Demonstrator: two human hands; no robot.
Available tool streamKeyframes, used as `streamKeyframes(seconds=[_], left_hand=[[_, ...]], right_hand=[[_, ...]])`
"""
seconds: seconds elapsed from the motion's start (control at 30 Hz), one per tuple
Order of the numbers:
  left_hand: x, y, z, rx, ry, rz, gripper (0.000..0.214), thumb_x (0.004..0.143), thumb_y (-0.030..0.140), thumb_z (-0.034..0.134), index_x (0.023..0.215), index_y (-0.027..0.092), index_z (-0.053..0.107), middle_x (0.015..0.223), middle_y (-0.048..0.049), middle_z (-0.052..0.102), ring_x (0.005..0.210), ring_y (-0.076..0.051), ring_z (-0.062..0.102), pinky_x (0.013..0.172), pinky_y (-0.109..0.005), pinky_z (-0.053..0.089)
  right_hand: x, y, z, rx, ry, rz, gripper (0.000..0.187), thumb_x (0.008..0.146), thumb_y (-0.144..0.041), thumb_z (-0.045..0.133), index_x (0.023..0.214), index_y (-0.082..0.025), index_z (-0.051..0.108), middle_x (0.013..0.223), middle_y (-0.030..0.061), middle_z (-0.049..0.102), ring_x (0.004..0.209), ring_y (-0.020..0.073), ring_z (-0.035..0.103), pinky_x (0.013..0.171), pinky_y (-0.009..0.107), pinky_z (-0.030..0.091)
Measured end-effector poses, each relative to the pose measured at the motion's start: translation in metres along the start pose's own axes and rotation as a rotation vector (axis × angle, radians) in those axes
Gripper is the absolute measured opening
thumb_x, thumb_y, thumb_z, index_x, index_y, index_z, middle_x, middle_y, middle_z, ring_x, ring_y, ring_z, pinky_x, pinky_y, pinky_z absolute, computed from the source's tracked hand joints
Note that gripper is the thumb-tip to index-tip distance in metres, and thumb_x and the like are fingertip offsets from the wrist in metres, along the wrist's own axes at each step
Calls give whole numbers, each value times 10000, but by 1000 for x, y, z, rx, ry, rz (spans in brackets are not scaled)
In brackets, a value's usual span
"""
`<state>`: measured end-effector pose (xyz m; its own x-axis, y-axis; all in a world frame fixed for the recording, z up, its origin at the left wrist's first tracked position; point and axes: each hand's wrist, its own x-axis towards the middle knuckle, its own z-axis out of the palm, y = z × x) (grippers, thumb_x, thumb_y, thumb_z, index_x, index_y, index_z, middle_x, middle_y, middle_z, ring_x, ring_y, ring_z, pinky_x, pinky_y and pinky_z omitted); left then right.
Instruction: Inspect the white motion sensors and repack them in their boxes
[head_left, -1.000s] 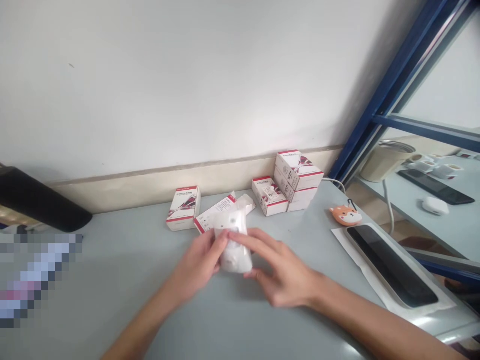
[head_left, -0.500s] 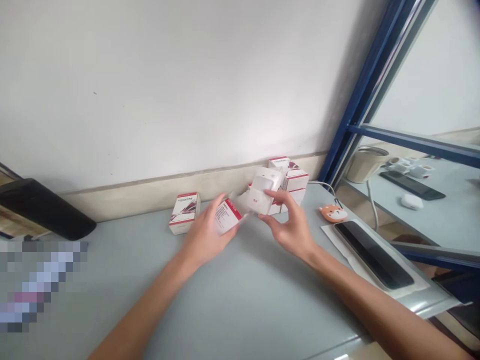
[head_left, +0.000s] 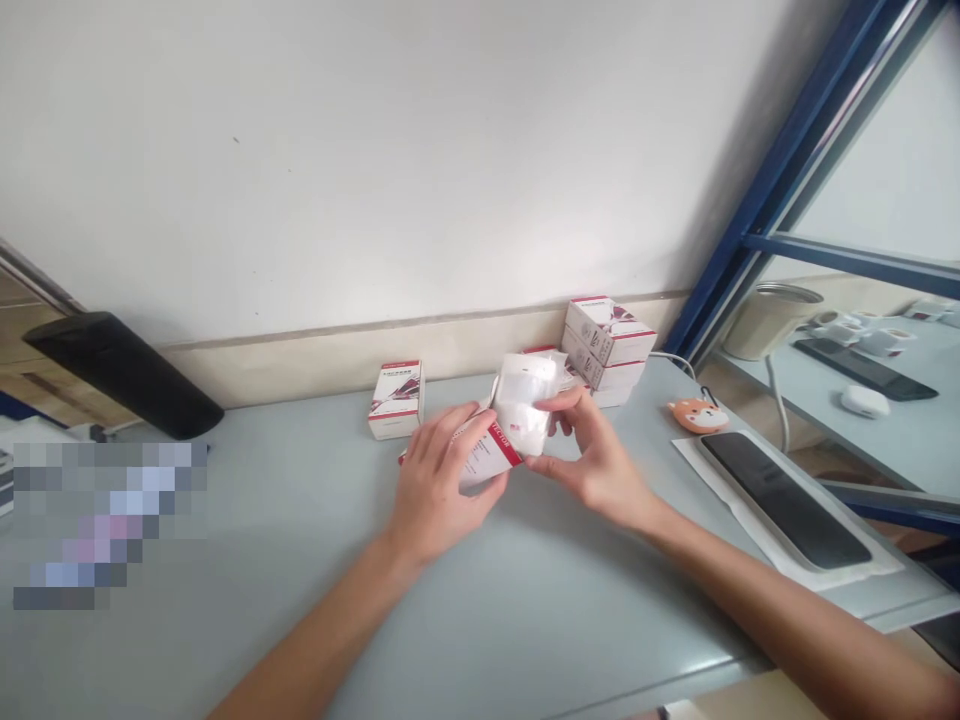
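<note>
My left hand [head_left: 441, 480] grips a white carton with a red stripe [head_left: 491, 455] just above the grey table [head_left: 315, 560]. My right hand [head_left: 592, 455] pinches a white device wrapped in clear plastic [head_left: 525, 405], holding it at the open end of that carton. Both hands are closed on what they hold, near the table's middle.
A single red-and-white box [head_left: 396, 398] stands by the wall. A stack of like boxes [head_left: 607, 345] sits at the back right. An orange animal-shaped case [head_left: 697, 414] and a dark phone on white paper [head_left: 784, 500] lie to the right. A black object [head_left: 120, 375] leans at left.
My right hand carried the wrapped device up from the table centre toward the back, then back toward the carton. My left hand picked up the red-striped carton and brought it to the device.
</note>
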<state>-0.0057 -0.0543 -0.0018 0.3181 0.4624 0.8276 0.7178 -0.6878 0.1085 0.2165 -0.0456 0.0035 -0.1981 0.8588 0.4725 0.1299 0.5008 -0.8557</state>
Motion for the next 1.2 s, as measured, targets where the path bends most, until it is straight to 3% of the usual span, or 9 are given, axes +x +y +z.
streamKeyframes(seconds=[0.23,0.4,0.53,0.63,0.77,0.87,0.97,1.1,1.2], left_hand=[[-1,3,4,45,13,49,646,873,177,777,1444,290,497,1311,-128,677,1206,-303,684,1010,-453,562],[-2,6,5,-20,73,-54,717,850,205,816,1471,315,476,1319,-118,664,1218,-314,674,1041,-483,563],[-3,12,6,-88,86,-85,717,862,221,812,1479,324,463,1344,-117,636,1234,-310,664,1050,-495,571],[-3,15,7,-104,98,-68,711,864,212,812,1479,327,472,1339,-121,624,1230,-307,660,1042,-490,576],[-4,14,8,-168,154,-185,744,863,226,830,1506,320,468,1351,-120,617,1265,-305,637,1078,-494,550],[-6,15,11,-240,201,-340,803,866,283,842,1551,317,424,1408,-126,591,1336,-319,594,1119,-514,519],[-9,19,14,-351,218,-458,846,876,333,834,1583,326,370,1478,-140,539,1391,-320,557,1134,-511,510],[-9,26,15,-404,214,-423,835,879,311,827,1578,340,370,1458,-134,523,1394,-312,547,1128,-492,512],[-8,27,13,-376,216,-378,812,882,295,815,1568,344,381,1411,-125,522,1362,-311,562,1095,-478,529]], right_hand=[[-2,8,8,155,150,-23,441,827,-284,864,1149,-315,565,1033,5,574,888,195,571,811,368,472],[-3,6,5,37,-12,-120,380,910,-312,796,1243,-311,613,1110,50,604,990,218,576,883,393,485],[-5,3,9,87,159,-58,142,956,-326,749,1064,-290,665,1006,33,647,907,200,599,811,365,485],[-7,-2,10,56,239,-49,158,929,-354,782,997,-280,660,968,32,683,906,217,629,820,373,503],[-7,-16,5,-166,-2,-140,104,996,-351,681,1081,-291,688,1070,58,741,1024,266,664,950,453,499],[-6,-25,2,-420,-127,-291,195,1011,-297,639,1201,-321,676,1217,62,730,1147,300,633,1033,519,449],[-9,-23,2,-467,-89,-338,439,1003,-287,643,1421,-371,543,1379,78,653,1288,328,581,1096,566,429],[-14,-16,3,-322,17,-233,736,1039,-314,584,1647,-392,175,1539,129,520,1352,325,569,1142,604,432],[-11,-19,0,-404,-7,-199,634,1073,-336,516,1649,-381,254,1521,130,532,1344,325,555,1137,600,437]])
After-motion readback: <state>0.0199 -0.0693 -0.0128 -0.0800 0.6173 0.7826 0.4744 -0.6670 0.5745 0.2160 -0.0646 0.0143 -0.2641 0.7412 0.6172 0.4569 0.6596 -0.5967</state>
